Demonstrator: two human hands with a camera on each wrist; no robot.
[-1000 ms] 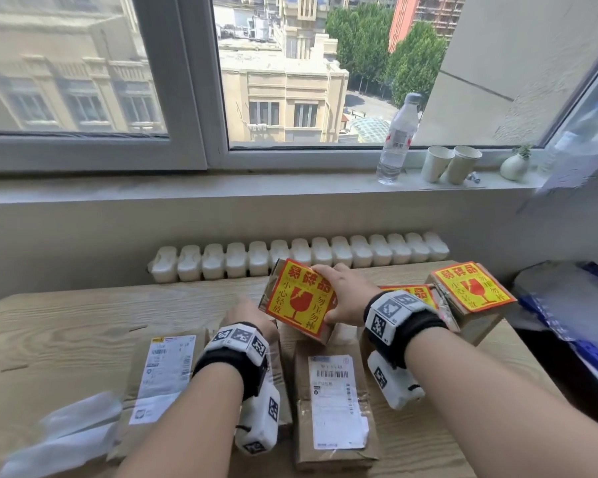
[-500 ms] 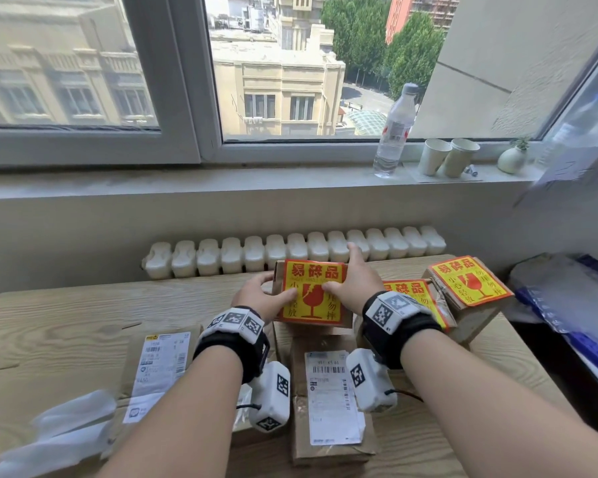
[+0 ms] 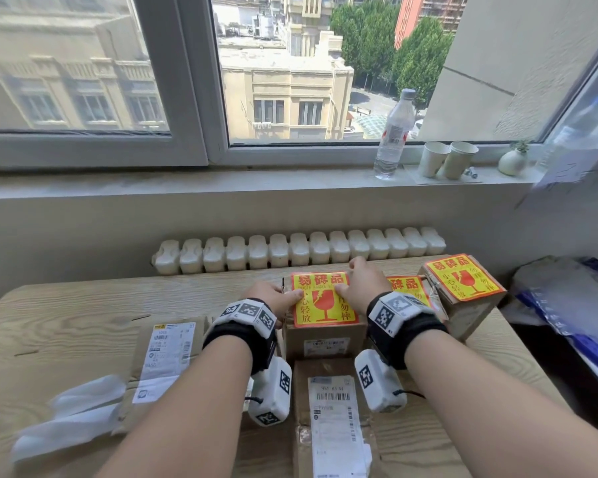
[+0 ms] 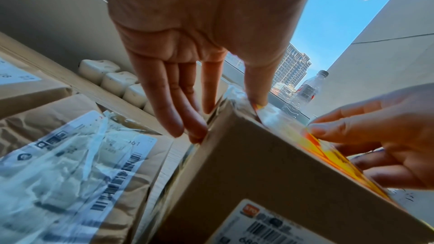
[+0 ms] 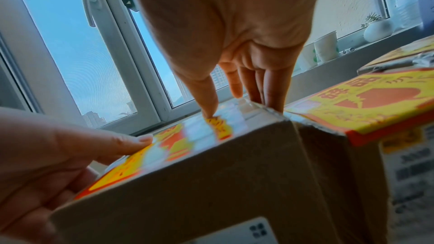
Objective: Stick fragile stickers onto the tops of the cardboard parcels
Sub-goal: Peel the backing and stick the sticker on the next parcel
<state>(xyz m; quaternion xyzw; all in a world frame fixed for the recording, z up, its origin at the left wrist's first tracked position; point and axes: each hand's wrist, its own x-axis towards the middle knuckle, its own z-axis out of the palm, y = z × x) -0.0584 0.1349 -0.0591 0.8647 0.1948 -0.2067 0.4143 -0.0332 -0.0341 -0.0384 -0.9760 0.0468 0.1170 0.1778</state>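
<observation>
A small cardboard parcel point(image 3: 325, 341) stands at the middle back of the wooden table point(image 3: 66, 322). A yellow and red fragile sticker point(image 3: 321, 303) covers its top. My left hand point(image 3: 273, 298) lies at its left edge, thumb on the sticker and straight fingers point(image 4: 173, 118) against the left side. My right hand point(image 3: 363, 284) arches over the far right corner with its thumb point(image 5: 209, 107) pressing the sticker. Two more stickered parcels point(image 3: 463, 279) point(image 3: 408, 284) sit just to the right. Two parcels point(image 3: 332, 419) point(image 3: 166, 357) near me carry only white shipping labels.
White backing sheets point(image 3: 73, 415) lie at the table's front left. A white radiator point(image 3: 297, 250) runs behind the table. On the sill stand a water bottle point(image 3: 392, 132), two paper cups point(image 3: 446, 160) and a small vase point(image 3: 513, 160). Blue and clear bags point(image 3: 567, 305) are piled at the right.
The stickered parcel, held tilted in my right hand a second ago, now sits flat on the table. My left hand has come up to it, and both thumbs rest on the sticker.
</observation>
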